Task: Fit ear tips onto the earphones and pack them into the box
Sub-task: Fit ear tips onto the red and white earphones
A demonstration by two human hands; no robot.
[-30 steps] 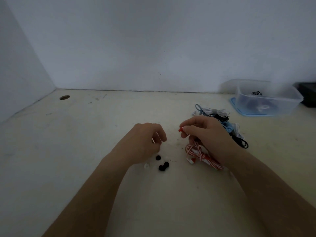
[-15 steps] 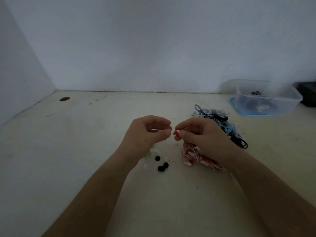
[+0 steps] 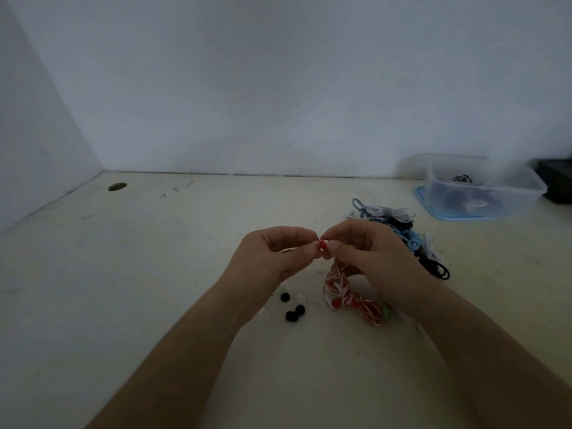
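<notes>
My right hand [image 3: 368, 255] pinches the red earbud [image 3: 322, 244] of the red-and-white earphones, whose coiled cable [image 3: 353, 297] hangs down onto the table. My left hand [image 3: 272, 258] meets it fingertip to fingertip, thumb and forefinger pinched at the earbud; what they hold is too small to make out. Below the hands lie loose ear tips: three black ones [image 3: 294, 309] and a few white ones [image 3: 299, 297]. A clear plastic box [image 3: 483, 188] on a blue lid stands at the far right, with earphones inside.
A heap of blue, white and black earphones [image 3: 402, 233] lies behind my right hand. A dark object [image 3: 557, 181] sits at the right edge beside the box. A round hole [image 3: 117, 187] is in the table at far left. Walls close the back and left.
My left hand rose from the loose ear tips on the table and moved right until its fingertips met the red earbud. My right hand lifted the earbud slightly and shifted left.
</notes>
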